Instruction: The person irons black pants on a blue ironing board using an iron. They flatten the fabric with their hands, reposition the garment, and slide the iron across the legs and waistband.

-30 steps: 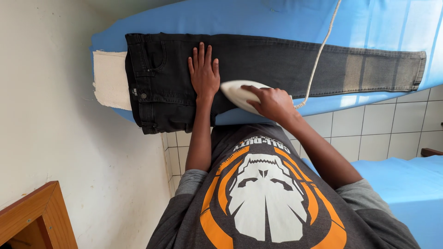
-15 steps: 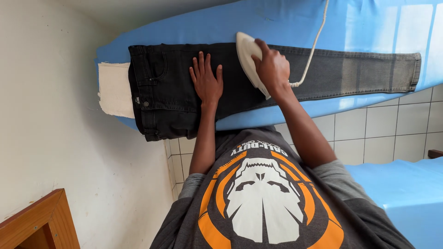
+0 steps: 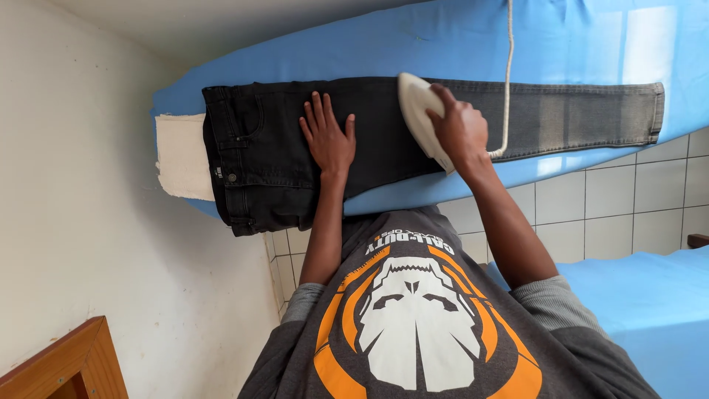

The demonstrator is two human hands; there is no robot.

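The right hand (image 3: pixel 459 127) is closed around the handle of a white iron (image 3: pixel 419 111), pressing it on the thigh of the black jeans (image 3: pixel 384 140); a pale cord (image 3: pixel 508 74) runs from the iron up across the blue cover (image 3: pixel 443 44); the left hand (image 3: pixel 327 137) lies flat, fingers spread wide, on the jeans near the waist, holding nothing; the jeans stretch lengthwise along the board, waistband over a white cloth (image 3: pixel 179 155), hem towards the far end; tiled wall (image 3: pixel 591 214) beyond
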